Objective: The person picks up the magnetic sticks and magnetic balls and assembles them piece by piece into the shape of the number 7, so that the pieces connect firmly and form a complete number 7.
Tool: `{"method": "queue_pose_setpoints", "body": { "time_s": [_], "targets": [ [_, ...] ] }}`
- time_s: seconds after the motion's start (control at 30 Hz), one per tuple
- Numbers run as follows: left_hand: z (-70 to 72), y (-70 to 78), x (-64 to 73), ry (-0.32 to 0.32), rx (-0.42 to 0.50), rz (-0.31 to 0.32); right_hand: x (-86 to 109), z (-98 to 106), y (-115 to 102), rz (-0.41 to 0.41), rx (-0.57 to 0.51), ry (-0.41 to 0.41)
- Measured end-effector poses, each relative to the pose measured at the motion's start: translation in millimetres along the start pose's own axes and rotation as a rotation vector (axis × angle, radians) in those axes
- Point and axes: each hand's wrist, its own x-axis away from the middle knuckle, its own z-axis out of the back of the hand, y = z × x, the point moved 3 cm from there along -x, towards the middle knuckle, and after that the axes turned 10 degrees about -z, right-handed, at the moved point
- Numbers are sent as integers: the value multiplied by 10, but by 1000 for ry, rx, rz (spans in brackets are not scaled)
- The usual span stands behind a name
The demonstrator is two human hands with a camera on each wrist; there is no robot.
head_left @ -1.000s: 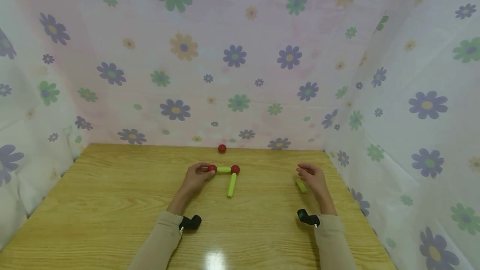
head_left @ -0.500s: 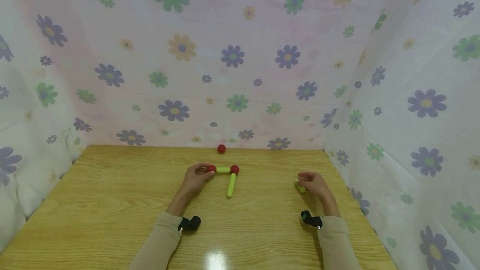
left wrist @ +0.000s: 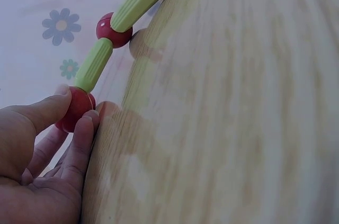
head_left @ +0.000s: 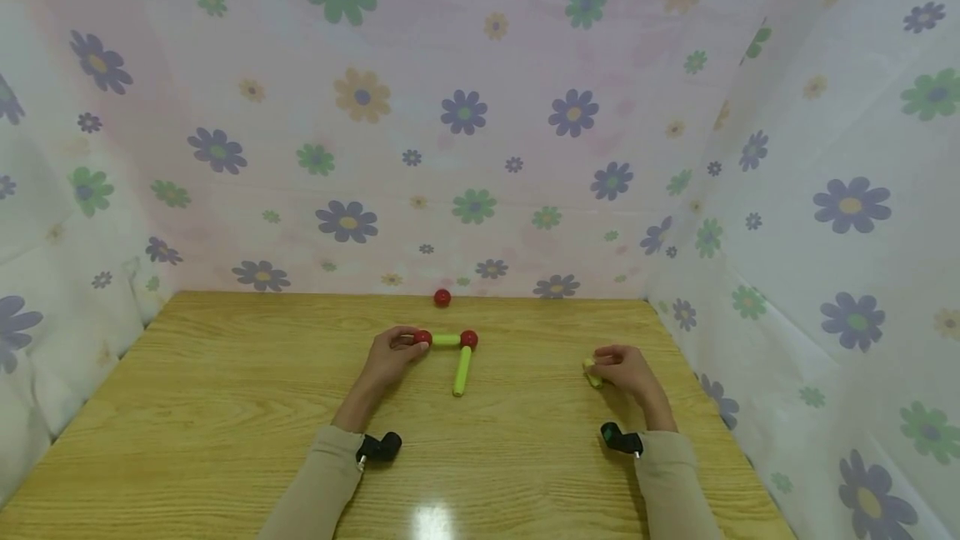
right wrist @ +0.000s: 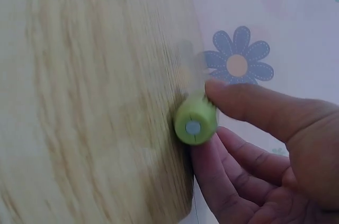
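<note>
My left hand (head_left: 388, 358) pinches a red ball (head_left: 423, 338) between thumb and fingers. From that ball a green magnetic rod (head_left: 447, 340) runs right to a second red ball (head_left: 468, 340). Another green rod (head_left: 462, 372) joins that second ball and points toward me; its free end shows a grey disc in the left wrist view. Over on the right, my right hand (head_left: 626, 371) pinches a loose green rod (right wrist: 194, 123) between thumb and fingers, low at the tabletop. The grey disc in this rod's end faces the right wrist camera.
A single red ball (head_left: 442, 297) lies at the back edge of the wooden table (head_left: 247, 407), near the flowered cloth wall (head_left: 517, 207). Similar cloth hangs along both sides. Each wrist carries a small black camera.
My right hand has come down onto the loose green rod, taken hold of it and shifted it slightly left. The left hand keeps its grip on the red ball.
</note>
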Motion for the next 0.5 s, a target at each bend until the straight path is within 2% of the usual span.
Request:
{"method": "queue_pose_setpoints", "body": {
  "time_s": [0.13,0.23,0.5],
  "targets": [
    [-6,-2,0,-1,1,1,-5,-88,-31,-8,-28,-58],
    [-8,-7,-2,2,0,-6,-6,-171,-88,-14,-11,-77],
    [-10,-10,5,9,10,-4,-32,-391,-220,-26,29,-50]
  ]
}}
